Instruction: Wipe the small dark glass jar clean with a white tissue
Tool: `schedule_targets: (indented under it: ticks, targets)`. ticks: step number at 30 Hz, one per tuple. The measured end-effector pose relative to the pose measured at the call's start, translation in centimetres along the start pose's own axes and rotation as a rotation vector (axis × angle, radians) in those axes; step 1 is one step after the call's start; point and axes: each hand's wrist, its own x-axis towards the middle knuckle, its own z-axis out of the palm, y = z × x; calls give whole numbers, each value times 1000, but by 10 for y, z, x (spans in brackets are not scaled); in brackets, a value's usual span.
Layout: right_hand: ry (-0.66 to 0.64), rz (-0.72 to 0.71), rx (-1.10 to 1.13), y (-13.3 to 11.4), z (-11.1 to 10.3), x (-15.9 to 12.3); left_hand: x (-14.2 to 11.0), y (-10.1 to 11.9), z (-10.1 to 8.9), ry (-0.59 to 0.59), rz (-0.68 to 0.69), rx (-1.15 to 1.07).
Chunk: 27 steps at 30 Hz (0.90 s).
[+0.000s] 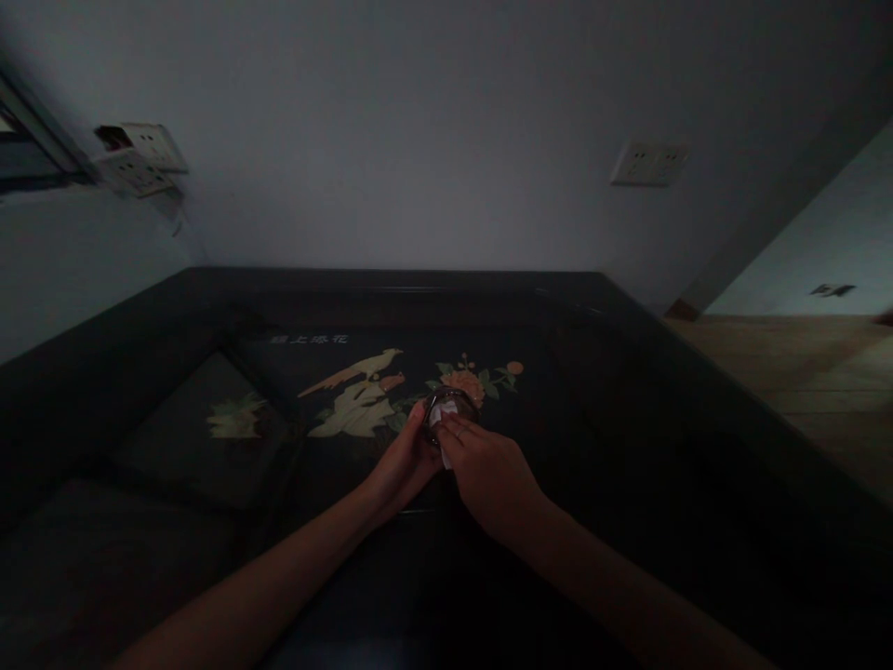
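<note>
Wall (391, 140), pale and dim, rises behind a dark, glossy tabletop (593, 447) whose far edge runs along its foot. Inlaid in the tabletop are a pale bird (363, 369) and an orange flower (463, 382). A double socket (650, 164) sits on the wall above the far right corner. Two bare hands meet in front of the flower, between the left and right edges and in from the far edge. The right hand (495, 475) has its fingers bunched, pinching a white tissue (447, 458) against a small round dish (469, 404). The left hand (408, 465) is curled narrow around the dish's left side, gripping it. In this poor light the dish looks like dark glass, perhaps with a metal rim. It would likely be light, stiff, smooth enough to slip, and breakable; the outer rim, cupped from beneath, seems the surest hold. The tissue looks soft, thin and easily torn.
</note>
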Motion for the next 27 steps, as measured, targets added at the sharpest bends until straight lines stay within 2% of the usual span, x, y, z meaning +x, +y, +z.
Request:
schedule_targets:
  ticks: [6,10,14,20,23,27]
  targets:
    - [-5,55,-53,1,1,1,0,-1,-2,9,18,27]
    - [34,-9,-12,4,8,1,0,-2,-5,-36,37,37]
    - [27,-60,43,6,6,0,2,-3,-9,-50,25,32]
    - [-55,50,-18,2,-3,1,1,-2,-7,-48,45,62]
    - [-33,74,-45,2,0,3,0,-2,-5,-38,57,77]
    - [35,-3,-10,5,8,3,-1,-2,-6,-25,57,74]
